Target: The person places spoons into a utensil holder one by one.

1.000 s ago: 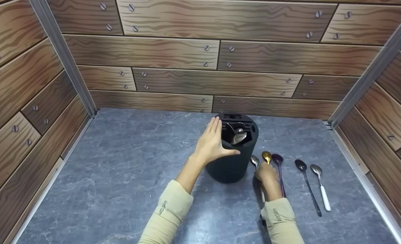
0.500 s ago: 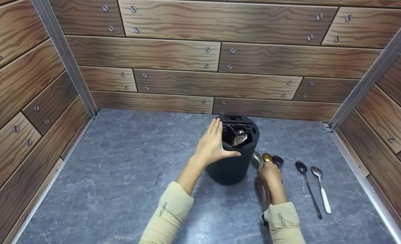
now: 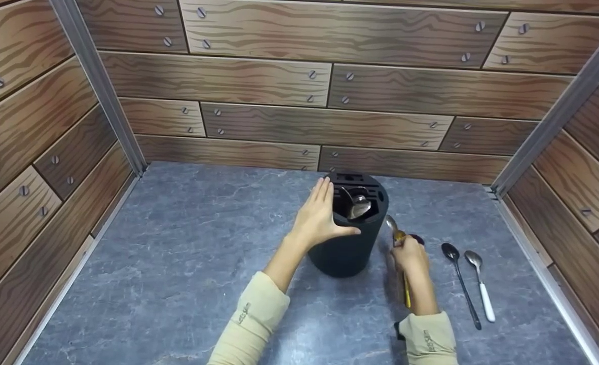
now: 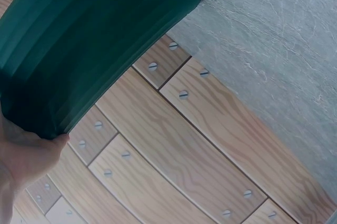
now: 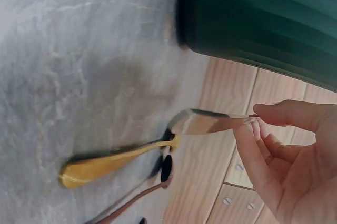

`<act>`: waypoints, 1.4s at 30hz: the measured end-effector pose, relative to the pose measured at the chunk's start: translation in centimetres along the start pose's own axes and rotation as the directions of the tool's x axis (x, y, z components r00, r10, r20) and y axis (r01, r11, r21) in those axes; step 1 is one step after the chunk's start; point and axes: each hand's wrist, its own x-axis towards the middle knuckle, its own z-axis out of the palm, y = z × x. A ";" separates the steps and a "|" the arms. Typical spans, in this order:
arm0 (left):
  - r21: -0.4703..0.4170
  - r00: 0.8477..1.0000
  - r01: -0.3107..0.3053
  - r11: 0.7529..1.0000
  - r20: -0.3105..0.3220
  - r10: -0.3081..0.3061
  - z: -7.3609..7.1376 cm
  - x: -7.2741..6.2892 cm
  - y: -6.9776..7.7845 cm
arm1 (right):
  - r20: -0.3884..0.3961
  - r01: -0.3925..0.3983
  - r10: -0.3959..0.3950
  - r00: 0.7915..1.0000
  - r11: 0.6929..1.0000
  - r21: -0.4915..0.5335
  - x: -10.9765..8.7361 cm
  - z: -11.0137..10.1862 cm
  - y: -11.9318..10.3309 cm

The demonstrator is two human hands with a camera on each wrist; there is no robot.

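Observation:
A tall dark utensil holder (image 3: 347,248) stands upright on the grey marbled tabletop, several metal utensils (image 3: 360,208) inside its top opening. My left hand (image 3: 315,218) rests against its left side, fingers straight and thumb spread across the front near the rim. To the right of the holder, my right hand (image 3: 412,258) pinches a silver spoon (image 5: 210,121) between thumb and fingers. That spoon's bowl points away from me, close beside the holder. Beneath the right hand lie a gold spoon (image 5: 105,166) and a dark purple spoon (image 3: 417,239), both partly hidden.
Farther right lie a black spoon (image 3: 459,284) and a silver spoon with a white handle (image 3: 484,294). Wood-patterned walls (image 3: 269,121) with metal corner posts (image 3: 97,86) enclose the tabletop on the left, back and right.
My right hand has shifted slightly right, and the silver spoon it pinches has moved away from me, its bowl now farther back. My left hand stays on the holder.

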 end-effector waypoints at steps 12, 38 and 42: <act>0.027 1.000 -0.003 1.000 0.002 0.003 0.1 0.0 -0.1 | -0.113 0.067 -0.055 0.992 0.992 0.105 -0.9 -1.6 -0.7; -0.002 1.000 -0.003 1.000 0.006 0.003 0.0 0.0 -0.1 | -0.311 0.111 -0.055 0.949 0.980 0.165 -1.3 -3.1 -1.5; 0.008 1.000 -0.002 1.000 0.006 0.002 0.0 0.0 0.0 | -0.329 0.116 -0.055 0.943 0.979 0.169 -1.4 -3.1 -1.5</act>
